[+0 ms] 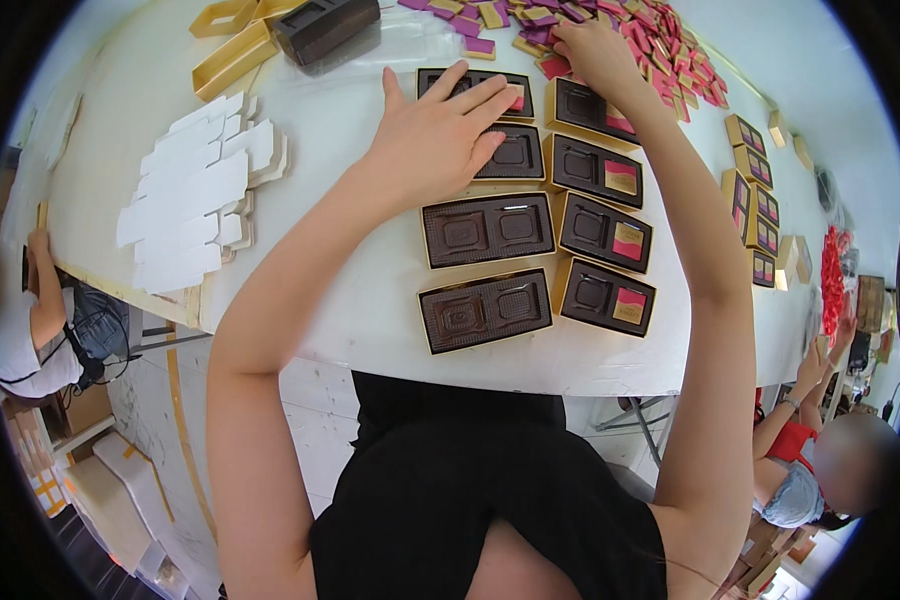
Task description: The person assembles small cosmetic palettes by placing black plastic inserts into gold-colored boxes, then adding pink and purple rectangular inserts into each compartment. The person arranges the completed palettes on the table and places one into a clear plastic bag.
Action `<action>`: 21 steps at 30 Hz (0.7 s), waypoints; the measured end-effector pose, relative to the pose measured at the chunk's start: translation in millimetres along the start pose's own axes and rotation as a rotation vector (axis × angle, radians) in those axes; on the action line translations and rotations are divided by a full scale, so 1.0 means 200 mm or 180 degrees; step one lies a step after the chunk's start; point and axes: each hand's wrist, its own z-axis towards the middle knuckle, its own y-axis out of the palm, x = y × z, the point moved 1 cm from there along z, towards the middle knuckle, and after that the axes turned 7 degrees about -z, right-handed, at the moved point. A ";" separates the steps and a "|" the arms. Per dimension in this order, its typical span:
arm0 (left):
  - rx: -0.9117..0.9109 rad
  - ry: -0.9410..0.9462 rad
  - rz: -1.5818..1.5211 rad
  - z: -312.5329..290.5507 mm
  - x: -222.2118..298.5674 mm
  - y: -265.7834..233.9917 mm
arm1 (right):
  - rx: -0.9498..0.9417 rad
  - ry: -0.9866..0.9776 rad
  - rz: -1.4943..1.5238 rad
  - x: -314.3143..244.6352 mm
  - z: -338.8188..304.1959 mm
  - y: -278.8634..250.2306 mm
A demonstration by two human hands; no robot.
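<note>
My left hand (430,130) lies spread over the far left tray box (482,82), its index fingertip at a small pink-and-gold wrapped piece (517,97) in the right part of that box. At the far pile of wrapped pieces (660,50), my right hand (598,58) has its fingers bent together; whatever is between the fingertips is hidden. Closer to me, the left column's gold-edged brown tray boxes (487,230) have bare wells. In the right column, each tray box (582,220) carries one pink-and-gold piece (628,240) on its right side.
A stack of flat white cartons (195,190) lies at left. Behind it are gold sleeves (232,65), a dark tray stack (328,28) and clear plastic (410,45). Filled boxes (760,205) stand toward the right edge. Co-workers sit left (35,330) and right (795,470).
</note>
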 end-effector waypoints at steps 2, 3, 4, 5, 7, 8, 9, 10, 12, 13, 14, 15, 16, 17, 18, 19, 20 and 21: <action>-0.0158 -0.0038 0.0176 0.01 0.02 -0.03 | 0.0131 0.0345 0.0033 -0.03 -0.04 -0.04; -0.0198 -0.0056 0.0241 0.02 0.03 -0.03 | 0.0158 0.0453 0.0119 -0.06 -0.06 -0.11; -0.0251 -0.0102 0.0320 0.02 0.03 -0.04 | 0.0192 0.0543 0.0233 -0.10 -0.08 -0.16; -0.0066 -0.0037 0.0347 0.01 0.02 -0.02 | 0.0534 0.0385 0.0388 -0.17 -0.10 -0.23; 0.0306 0.0126 0.0395 0.00 -0.01 0.03 | 0.1217 0.0094 0.0676 -0.32 -0.19 -0.37; 0.0281 0.0103 0.0279 0.01 -0.02 0.03 | 0.1158 0.0009 0.0619 -0.38 -0.23 -0.40; 0.0259 0.0086 0.0149 0.02 -0.02 0.04 | 0.1088 -0.0072 0.0551 -0.44 -0.28 -0.44; 0.0228 0.0041 0.0027 0.02 -0.03 0.05 | 0.1019 -0.0172 0.0507 -0.50 -0.32 -0.46; 0.0634 -0.0019 -0.0846 0.02 -0.05 0.09 | 0.0752 -0.0482 0.0071 -0.61 -0.36 -0.51; 0.0841 -0.0048 -0.1282 0.02 -0.05 0.09 | 0.0814 -0.0591 0.0013 -0.64 -0.38 -0.49; 0.0856 0.0012 -0.1261 0.01 -0.06 0.10 | 0.0834 -0.0605 0.0265 -0.66 -0.39 -0.49; 0.0870 0.0081 -0.1240 0.00 -0.06 0.08 | 0.0854 -0.0610 0.0511 -0.66 -0.39 -0.49; 0.0883 0.0149 -0.1217 -0.01 -0.07 0.05 | 0.0874 -0.0614 0.0759 -0.66 -0.40 -0.49; 0.0790 0.0359 -0.1145 -0.03 -0.08 0.03 | 0.0855 -0.0473 0.1028 -0.64 -0.40 -0.52; 0.0700 0.0564 -0.1060 -0.06 -0.08 -0.02 | 0.0931 -0.0314 0.1007 -0.60 -0.39 -0.54; 0.0610 0.0786 -0.0989 -0.08 -0.07 -0.04 | 0.0999 -0.0140 0.0969 -0.52 -0.38 -0.54; 0.0550 0.0895 -0.0912 -0.09 -0.05 -0.06 | 0.1068 0.0032 0.0932 -0.44 -0.37 -0.54; 0.0486 0.1021 -0.0827 -0.10 -0.02 -0.08 | 0.0935 0.0325 0.0964 -0.34 -0.36 -0.51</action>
